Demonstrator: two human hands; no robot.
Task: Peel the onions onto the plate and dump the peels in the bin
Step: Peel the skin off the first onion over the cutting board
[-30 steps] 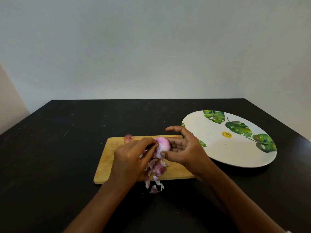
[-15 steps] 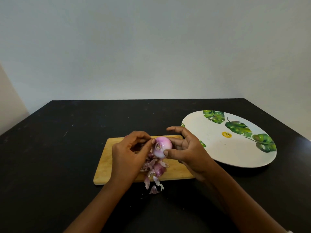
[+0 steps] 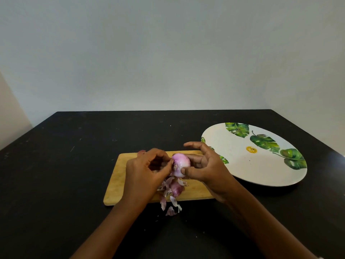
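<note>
Your right hand point(image 3: 207, 171) grips the round pale-purple onion point(image 3: 182, 163) between thumb and curled fingers, above the rectangular wooden cutting board point(image 3: 119, 176). Your left hand point(image 3: 143, 172), at the onion's 9 o'clock, pinches its root end. Loose purple peels point(image 3: 172, 189) lie at the board's 6 o'clock edge, spilling onto the black table point(image 3: 65, 165). The white leaf-printed plate point(image 3: 242, 165) sits at the board's 3 o'clock.

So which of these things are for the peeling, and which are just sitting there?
For the job: onion, held by right hand, picked at by left hand; peels; plate.
Just there: wooden board; black table.
</note>
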